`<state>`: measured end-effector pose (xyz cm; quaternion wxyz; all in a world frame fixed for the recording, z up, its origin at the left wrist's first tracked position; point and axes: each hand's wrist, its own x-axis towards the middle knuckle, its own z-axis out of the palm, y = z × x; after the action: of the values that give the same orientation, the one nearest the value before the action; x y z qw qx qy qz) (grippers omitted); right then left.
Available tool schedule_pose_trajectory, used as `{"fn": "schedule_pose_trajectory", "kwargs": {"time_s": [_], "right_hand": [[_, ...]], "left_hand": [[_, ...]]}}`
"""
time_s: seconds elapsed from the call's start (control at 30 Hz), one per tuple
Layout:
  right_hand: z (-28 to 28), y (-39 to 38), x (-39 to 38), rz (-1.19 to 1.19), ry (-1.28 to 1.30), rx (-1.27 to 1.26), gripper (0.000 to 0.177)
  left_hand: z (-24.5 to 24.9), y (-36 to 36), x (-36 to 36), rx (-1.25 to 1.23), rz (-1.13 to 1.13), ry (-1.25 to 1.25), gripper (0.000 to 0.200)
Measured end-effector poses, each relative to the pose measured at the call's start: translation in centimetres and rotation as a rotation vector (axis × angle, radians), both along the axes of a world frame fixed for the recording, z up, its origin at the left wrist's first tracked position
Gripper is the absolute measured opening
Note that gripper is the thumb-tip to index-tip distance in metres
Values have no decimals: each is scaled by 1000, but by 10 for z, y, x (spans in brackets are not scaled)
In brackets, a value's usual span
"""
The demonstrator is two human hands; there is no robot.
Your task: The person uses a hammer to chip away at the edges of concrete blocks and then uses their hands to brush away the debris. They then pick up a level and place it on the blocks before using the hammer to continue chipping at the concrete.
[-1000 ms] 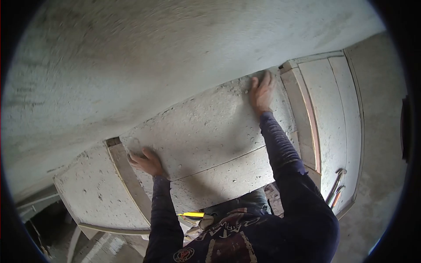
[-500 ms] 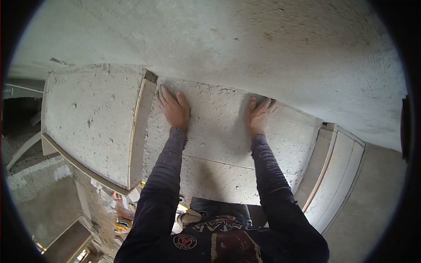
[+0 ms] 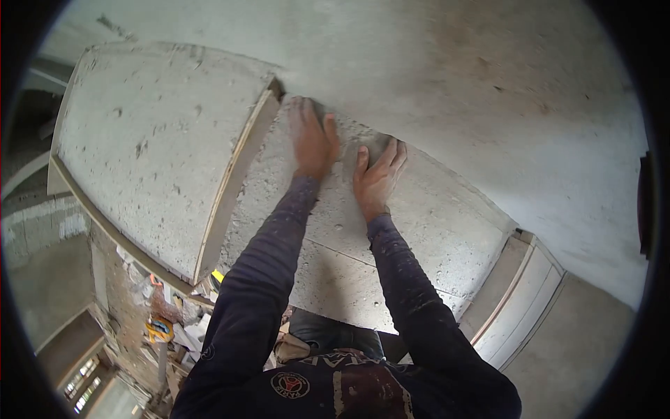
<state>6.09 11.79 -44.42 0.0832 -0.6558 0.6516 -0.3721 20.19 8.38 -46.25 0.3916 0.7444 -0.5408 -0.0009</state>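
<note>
My left hand (image 3: 314, 143) lies flat on a pale, pitted slab (image 3: 426, 216), close to where it meets the wall, with its fingers extended. A short way to its right, my right hand (image 3: 377, 178) rests with thumb and fingers spread, fingertips up by the wall edge. Neither hand holds anything. Loose grit and small crumbs dot the slab around both palms. A straight joint line (image 3: 338, 253) crosses the surface below my forearms.
Left stands a higher pitted step (image 3: 150, 146) with a pale brown edge strip (image 3: 234, 178). A lower step (image 3: 513, 300) descends at the right. The plastered wall (image 3: 502, 91) runs along the top. Far below left, a yellow tool (image 3: 160, 329) lies among rubble.
My right hand has shifted left along the slab, closer to my left hand. The camera view has tilted and swung, so the steps appear rotated.
</note>
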Motion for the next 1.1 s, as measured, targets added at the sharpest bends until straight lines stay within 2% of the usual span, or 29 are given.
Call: {"fn": "schedule_pose_trajectory", "kwargs": {"time_s": [0.07, 0.1, 0.17, 0.27, 0.33, 0.37, 0.4, 0.47, 0.5, 0.57, 0.63, 0.67, 0.7, 0.73, 0.77, 0.83, 0.9, 1.03, 1.1], "right_hand": [[-8, 1, 18, 29, -15, 31, 60], [-12, 0, 25, 27, -22, 51, 62], [-22, -2, 29, 123, -15, 86, 61], [-29, -20, 36, 276, 48, 101, 56], [-35, -28, 34, 444, 535, -271, 52], [-40, -31, 32, 483, 321, -190, 50], [-44, -34, 31, 516, 123, -95, 49], [-30, -30, 29, 554, 48, -72, 42], [-22, -27, 31, 603, 29, -67, 42], [-8, -17, 29, 464, -17, 189, 39], [-5, 6, 33, 537, -59, 224, 36], [-3, 9, 21, 569, -89, 241, 33], [-36, 6, 2, 666, 19, 79, 28], [-36, 14, 1, 731, 7, 50, 30], [-35, 28, 3, 721, -16, 76, 28], [-18, 61, 15, 680, -174, 148, 27], [-15, 86, 15, 786, -232, 82, 26], [-1, 134, 18, 856, -200, 46, 27], [1, 149, 19, 1002, -167, 58, 29]], "left_hand": [[-1, 5, -2, 24, -22, 87, 49], [2, 9, 3, 65, -114, 92, 52], [2, 14, 7, 118, -254, 144, 54], [11, 16, 12, 186, -299, 172, 45], [26, 12, 28, 405, -516, -85, 38], [13, 11, 29, 118, -535, -40, 31], [14, 15, 32, 80, -554, -52, 31], [8, 20, 28, 57, -523, -70, 32], [-6, 19, 21, 21, -512, 0, 31], [-6, 41, 29, -17, -471, 71, 31], [11, 70, 27, 108, -617, -95, 30], [8, 86, 22, 105, -571, -69, 30], [-4, 99, 18, 86, -541, -42, 29], [-19, 114, 14, 144, -535, -118, 31], [0, 132, 17, 277, -535, -86, 36], [16, 166, 10, 140, -409, 368, 42], [29, 199, 6, 145, -375, 370, 46], [33, 253, -6, 97, -305, 362, 46], [33, 284, -18, 75, -122, 372, 47]]}}
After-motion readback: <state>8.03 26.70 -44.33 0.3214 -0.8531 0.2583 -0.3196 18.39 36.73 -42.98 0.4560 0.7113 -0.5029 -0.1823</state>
